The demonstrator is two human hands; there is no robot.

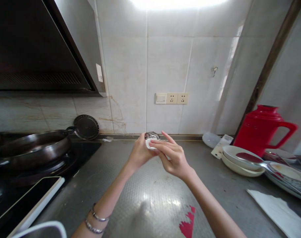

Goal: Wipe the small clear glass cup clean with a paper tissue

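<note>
Both my hands meet above the steel counter (150, 198), out in front of me near the back wall. My left hand (139, 152) is closed round a small shiny metal object (152, 135), with a bit of white tissue (149, 143) under it. My right hand (171, 155) has its fingers pressed together on the white tissue, rubbing against the metal object from the right. I cannot tell what the metal object is. Two bracelets (97, 222) sit on my left wrist.
A dark pan (29, 148) sits on the black hob at the left, a round lid (86, 127) leaning on the wall behind it. A red jug (261, 130), stacked white bowls (239, 160) and plates stand at the right. A white paper sheet (279, 213) and red scraps (187, 224) lie near me.
</note>
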